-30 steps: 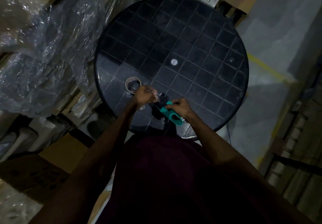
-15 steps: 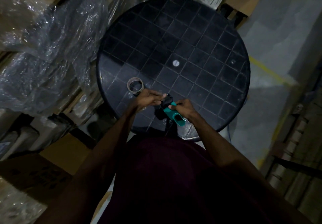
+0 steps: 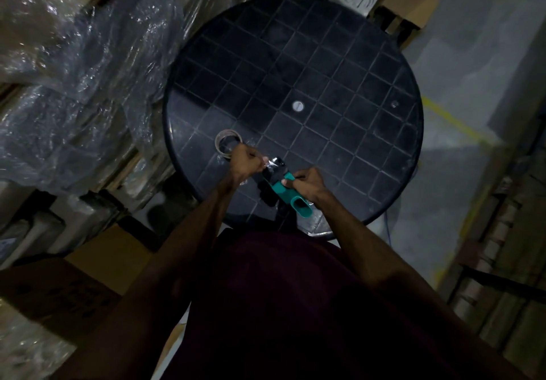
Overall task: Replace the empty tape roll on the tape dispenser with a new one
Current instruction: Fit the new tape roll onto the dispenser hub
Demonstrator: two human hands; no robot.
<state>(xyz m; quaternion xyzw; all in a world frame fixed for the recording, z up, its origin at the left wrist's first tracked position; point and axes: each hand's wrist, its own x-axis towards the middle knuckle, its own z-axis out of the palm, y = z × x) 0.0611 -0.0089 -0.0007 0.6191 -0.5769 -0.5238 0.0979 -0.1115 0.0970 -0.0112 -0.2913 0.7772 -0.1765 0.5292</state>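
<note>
Both of my hands grip one tape dispenser point(image 3: 288, 192) low in the middle of the frame: my right hand point(image 3: 308, 183) is closed around its teal handle, and my left hand point(image 3: 246, 162) is clenched on something shiny at the dispenser's dark front end (clear tape, I think, though the dim light keeps me from being sure). One cardboard tape core point(image 3: 228, 145) lies flat on the round black surface point(image 3: 339, 90), just above and left of my left hand and close to the surface's left rim. I see one small pale disc point(image 3: 297, 106) at the surface's centre. The dispenser sits over the near rim. Most of the gridded top, above and right of my hands, is bare. Plastic-wrapped bundles point(image 3: 82, 69) crowd the left side, touching or nearly touching the rim; grey floor point(image 3: 461, 114) lies open at right.
</note>
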